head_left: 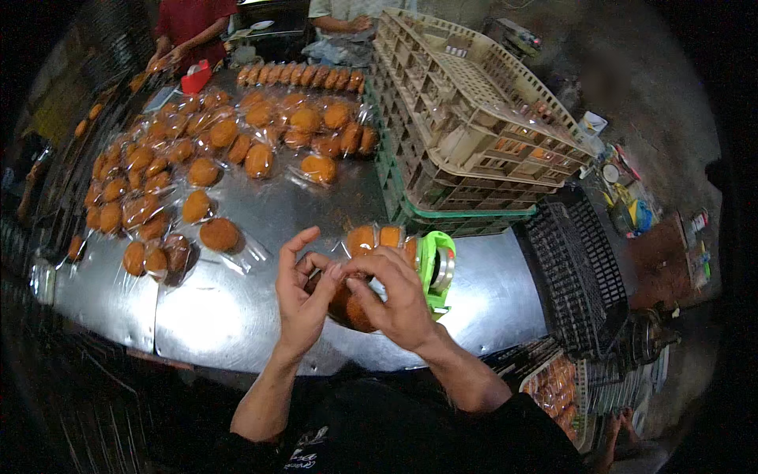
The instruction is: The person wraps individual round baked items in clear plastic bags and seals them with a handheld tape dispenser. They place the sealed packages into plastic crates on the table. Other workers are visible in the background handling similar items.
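Observation:
A brown bun (350, 306) in clear plastic wrap is between my two hands, low over the metal table. The thumb of my left hand (302, 304) presses at its upper edge by my right fingertips, while one left finger sticks up. My right hand (399, 300) curls over the bun from the right, with thumb and fingers closed at the wrap. Part of the bun is hidden by my fingers. Close beyond my right hand stands a bright green tape dispenser (431, 268). More bagged buns (362, 239) lie just past my knuckles.
Many wrapped round buns (204, 171) cover the table's left and far side. Stacked beige and green plastic crates (466, 134) rise at the right, with black crates (576, 268) beyond the table edge. A red tape dispenser (196, 77) sits far left. Two other people work across the table.

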The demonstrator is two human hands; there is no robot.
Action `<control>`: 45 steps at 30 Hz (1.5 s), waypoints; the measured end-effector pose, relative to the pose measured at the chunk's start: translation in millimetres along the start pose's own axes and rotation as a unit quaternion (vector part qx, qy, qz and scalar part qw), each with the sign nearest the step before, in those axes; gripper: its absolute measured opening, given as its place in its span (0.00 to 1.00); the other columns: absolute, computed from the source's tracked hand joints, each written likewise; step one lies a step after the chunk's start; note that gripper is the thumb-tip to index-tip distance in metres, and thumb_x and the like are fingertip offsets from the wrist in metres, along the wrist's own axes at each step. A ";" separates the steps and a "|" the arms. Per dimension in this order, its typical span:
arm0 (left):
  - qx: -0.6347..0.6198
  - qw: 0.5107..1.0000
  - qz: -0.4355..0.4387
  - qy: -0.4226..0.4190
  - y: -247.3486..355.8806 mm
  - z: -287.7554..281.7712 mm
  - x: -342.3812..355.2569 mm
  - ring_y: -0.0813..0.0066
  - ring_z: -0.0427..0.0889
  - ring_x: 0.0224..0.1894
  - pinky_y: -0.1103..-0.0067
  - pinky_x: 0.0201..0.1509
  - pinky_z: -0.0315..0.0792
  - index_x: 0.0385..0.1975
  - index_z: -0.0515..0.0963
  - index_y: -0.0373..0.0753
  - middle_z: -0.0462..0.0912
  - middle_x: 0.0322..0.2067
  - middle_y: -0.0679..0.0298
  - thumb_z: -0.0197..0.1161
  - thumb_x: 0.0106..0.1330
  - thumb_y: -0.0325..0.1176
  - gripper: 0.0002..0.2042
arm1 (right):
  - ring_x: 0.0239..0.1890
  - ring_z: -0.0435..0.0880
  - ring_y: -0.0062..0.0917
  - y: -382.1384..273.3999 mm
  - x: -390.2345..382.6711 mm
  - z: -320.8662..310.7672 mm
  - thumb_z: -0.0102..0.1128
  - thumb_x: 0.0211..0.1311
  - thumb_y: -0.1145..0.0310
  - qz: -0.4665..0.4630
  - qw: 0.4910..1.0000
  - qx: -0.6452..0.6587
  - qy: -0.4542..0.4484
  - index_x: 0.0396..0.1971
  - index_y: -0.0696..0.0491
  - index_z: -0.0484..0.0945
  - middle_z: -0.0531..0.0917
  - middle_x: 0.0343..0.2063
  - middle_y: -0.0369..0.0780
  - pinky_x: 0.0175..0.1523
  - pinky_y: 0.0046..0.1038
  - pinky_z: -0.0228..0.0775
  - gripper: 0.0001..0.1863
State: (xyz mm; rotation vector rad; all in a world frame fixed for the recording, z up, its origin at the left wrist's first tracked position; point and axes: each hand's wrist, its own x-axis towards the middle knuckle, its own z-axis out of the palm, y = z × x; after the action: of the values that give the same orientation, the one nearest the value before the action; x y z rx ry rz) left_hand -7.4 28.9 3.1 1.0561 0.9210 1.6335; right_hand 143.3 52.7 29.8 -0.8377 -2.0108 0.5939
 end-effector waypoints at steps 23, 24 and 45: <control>0.178 0.964 -0.084 -0.177 -34.1 1.1 -31.8 0.85 0.66 0.29 0.86 0.31 0.66 0.34 0.59 0.39 0.64 0.30 0.67 0.55 0.62 0.17 0.11 | 0.34 0.76 0.26 123.3 -142.8 -42.4 0.64 0.60 0.53 0.493 0.853 -0.074 0.158 0.33 0.62 0.81 0.78 0.31 0.42 0.39 0.28 0.67 0.22; 0.206 0.961 -0.041 -0.179 -37.4 -1.5 -33.5 0.85 0.66 0.27 0.87 0.28 0.65 0.34 0.59 0.38 0.65 0.30 0.67 0.55 0.63 0.17 0.11 | 0.33 0.75 0.25 124.5 -141.4 -39.6 0.64 0.60 0.54 0.481 0.857 -0.064 0.173 0.32 0.62 0.81 0.77 0.30 0.42 0.39 0.29 0.66 0.21; 0.064 0.987 0.065 -0.129 -25.0 27.3 4.0 0.77 0.67 0.34 0.79 0.42 0.68 0.29 0.54 0.43 0.63 0.30 0.65 0.58 0.60 0.20 0.16 | 0.41 0.74 0.24 25.5 -62.2 6.0 0.60 0.56 0.62 0.342 0.883 0.292 0.138 0.41 0.54 0.72 0.74 0.38 0.37 0.45 0.30 0.66 0.16</control>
State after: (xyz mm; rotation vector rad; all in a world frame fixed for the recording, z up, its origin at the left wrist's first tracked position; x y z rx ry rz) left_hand 25.1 41.9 -9.4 1.4056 0.8051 1.5132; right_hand 172.3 22.7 -23.3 -1.1577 -1.1283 1.3151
